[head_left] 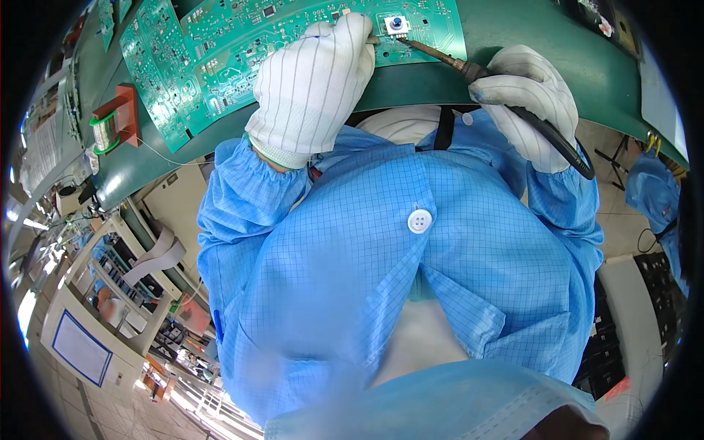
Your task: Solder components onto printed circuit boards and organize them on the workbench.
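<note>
My left hand, in a white striped glove, rests over the green circuit board. Its fingers are pinched together close to a small white part with a blue knob. Thin solder wire runs from a spool toward my left sleeve, where I lose sight of it; the end at the fingertips is too fine to make out. In my right hand, also gloved, is a soldering iron. The iron points left, with its tip at the pins along the white part's near edge.
The board lies on a green mat at the bench's front edge. A red-brown holder carries the spool at the left. The iron's black cord drops past my right wrist. Shelving stands lower left, and blue cloth hangs at right.
</note>
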`<state>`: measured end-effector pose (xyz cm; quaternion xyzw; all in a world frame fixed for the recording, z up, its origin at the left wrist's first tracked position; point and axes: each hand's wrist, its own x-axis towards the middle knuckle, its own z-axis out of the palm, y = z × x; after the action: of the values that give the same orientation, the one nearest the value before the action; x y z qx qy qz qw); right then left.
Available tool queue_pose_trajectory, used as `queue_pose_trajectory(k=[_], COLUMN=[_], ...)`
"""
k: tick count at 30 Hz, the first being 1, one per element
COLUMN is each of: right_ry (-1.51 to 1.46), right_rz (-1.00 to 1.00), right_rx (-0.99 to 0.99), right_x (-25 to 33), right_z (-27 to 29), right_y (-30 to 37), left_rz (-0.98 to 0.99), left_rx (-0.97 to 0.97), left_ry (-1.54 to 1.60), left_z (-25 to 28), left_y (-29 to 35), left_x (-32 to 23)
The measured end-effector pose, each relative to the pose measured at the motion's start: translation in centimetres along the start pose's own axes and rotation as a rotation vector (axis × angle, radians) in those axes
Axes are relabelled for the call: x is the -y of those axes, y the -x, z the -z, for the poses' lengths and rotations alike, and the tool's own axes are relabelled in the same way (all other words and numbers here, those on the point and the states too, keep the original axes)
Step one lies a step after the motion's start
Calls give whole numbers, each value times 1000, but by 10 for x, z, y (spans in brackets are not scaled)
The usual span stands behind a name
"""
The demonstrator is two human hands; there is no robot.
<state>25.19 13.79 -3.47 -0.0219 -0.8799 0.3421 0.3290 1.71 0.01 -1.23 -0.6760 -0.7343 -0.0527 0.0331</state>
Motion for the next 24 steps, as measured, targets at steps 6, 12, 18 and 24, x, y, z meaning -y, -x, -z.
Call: queue_pose_trajectory(k=[6, 12, 18, 24], right_ry=[27, 53, 186, 27], right_rz=[-67, -396, -469, -505], right_rx=[-52, -347, -729, -748], right_x=[5, 7, -11, -20], right_z=[14, 27, 21, 13], right_y=[6, 22, 36, 38], left_rz=[-102, -171, -192, 114], left_rx=[-289, -184, -171, -179], left_ry=[20, 284, 313, 882], left_z=[9, -11, -11, 22], left_y=[-2, -11, -25, -17], left_x=[-6, -2, -38, -18])
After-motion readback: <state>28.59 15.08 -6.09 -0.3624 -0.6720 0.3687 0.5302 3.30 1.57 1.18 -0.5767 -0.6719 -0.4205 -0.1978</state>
